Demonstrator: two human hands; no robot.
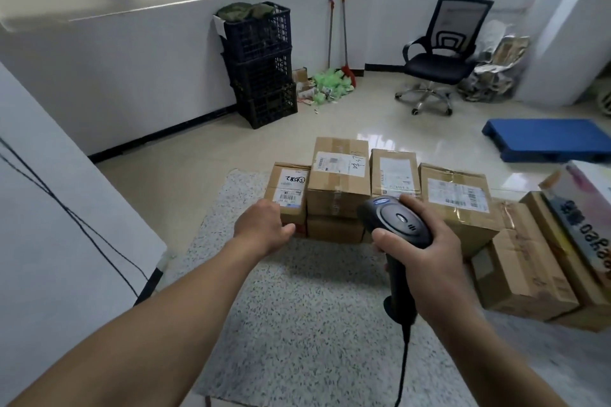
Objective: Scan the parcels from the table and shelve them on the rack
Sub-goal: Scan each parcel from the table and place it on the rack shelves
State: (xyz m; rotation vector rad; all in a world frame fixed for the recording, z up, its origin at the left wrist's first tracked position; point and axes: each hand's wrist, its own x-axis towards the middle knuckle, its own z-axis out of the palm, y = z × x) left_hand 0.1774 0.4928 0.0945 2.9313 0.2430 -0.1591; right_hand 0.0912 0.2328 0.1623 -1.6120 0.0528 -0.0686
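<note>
My right hand (426, 261) grasps the black corded handheld scanner (398, 223); my left hand (263, 225) is at the small labelled cardboard parcel (290, 188) — its grip hidden, I cannot tell.

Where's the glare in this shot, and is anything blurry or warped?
Head view: daylight glare whitens the glossy beige floor tiles behind the brown cardboard parcels. Head view: the black handheld scanner is sharp, the white printed box at right smears, walls bow.

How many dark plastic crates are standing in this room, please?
3, all in one stack: the top crate, filled with green cloth; the middle crate under it; the bottom crate on the floor. Others may be hidden behind the stack.
</note>
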